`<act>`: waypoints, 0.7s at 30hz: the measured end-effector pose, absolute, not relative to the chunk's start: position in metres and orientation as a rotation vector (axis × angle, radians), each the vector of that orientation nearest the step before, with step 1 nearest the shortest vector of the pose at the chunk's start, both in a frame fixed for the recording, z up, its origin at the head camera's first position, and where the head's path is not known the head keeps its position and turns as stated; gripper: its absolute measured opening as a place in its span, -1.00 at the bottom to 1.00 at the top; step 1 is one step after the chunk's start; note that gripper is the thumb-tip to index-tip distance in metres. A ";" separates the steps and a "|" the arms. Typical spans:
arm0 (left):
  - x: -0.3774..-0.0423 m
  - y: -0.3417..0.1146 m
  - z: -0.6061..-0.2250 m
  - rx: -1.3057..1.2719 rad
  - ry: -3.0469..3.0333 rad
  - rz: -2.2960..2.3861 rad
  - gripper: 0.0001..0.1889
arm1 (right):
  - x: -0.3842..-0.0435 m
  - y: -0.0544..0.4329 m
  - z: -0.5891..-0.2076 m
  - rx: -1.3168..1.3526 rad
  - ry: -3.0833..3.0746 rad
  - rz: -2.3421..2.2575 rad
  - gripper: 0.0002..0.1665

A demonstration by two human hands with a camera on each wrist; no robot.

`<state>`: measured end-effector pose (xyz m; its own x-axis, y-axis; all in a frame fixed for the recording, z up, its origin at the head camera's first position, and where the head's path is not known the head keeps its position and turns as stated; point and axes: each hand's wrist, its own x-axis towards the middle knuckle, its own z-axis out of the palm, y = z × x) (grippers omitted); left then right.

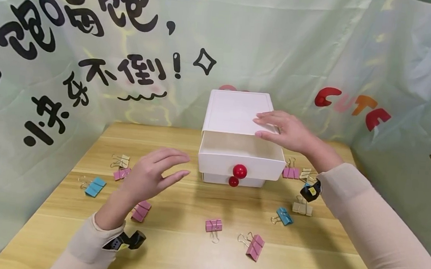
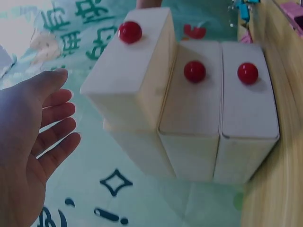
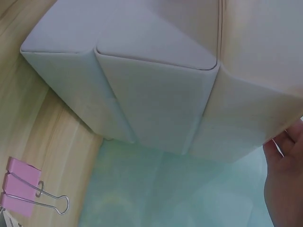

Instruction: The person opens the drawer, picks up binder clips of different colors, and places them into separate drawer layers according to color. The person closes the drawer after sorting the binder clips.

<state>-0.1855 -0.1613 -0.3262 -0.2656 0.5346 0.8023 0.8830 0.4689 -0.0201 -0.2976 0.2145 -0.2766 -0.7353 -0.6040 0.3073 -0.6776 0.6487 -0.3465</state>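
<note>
A white box with three stacked drawers point(image 1: 236, 111) stands at the back of the table. Its top drawer point(image 1: 215, 164) is pulled out toward me, and the part of its inside that shows holds nothing. The left wrist view shows the middle drawer point(image 2: 189, 101) and bottom drawer point(image 2: 248, 109) pushed in; each drawer front bears a red knob point(image 1: 239, 171). My right hand point(image 1: 289, 132) rests at the box top's right edge, fingers extended over it. My left hand point(image 1: 155, 172) hovers left of the drawer, fingers loosely bent and apart, holding nothing.
Binder clips lie scattered on the wooden table point(image 1: 176, 249): pink clips point(image 1: 214, 225) in front, a blue clip point(image 1: 95, 187) at left, another blue clip point(image 1: 284, 216) and cream clips point(image 1: 302, 208) at right. A printed cloth point(image 1: 283, 42) hangs behind the table.
</note>
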 end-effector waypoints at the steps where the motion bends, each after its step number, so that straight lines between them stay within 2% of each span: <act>1: -0.187 -0.164 -0.327 -1.160 -1.938 -0.576 -0.66 | -0.297 0.214 -0.277 1.053 -2.706 0.673 -0.39; 8: -0.200 -0.189 -0.336 -0.989 -2.047 -0.604 -0.59 | -0.299 0.215 -0.279 1.026 -2.699 0.706 -0.38; 15: -0.210 -0.216 -0.340 -0.858 -2.150 -0.629 -0.71 | -0.299 0.214 -0.281 1.021 -2.674 0.734 -0.38; 21: -0.212 -0.230 -0.342 -0.716 -2.328 -0.629 -0.70 | -0.299 0.212 -0.280 1.024 -2.683 0.719 -0.40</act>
<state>-0.2119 -0.2296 -0.3419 -0.6636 0.3303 0.6713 0.6235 0.7400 0.2523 -0.2991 0.2124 -0.2804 -0.7463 -0.5779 0.3302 -0.6656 0.6457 -0.3743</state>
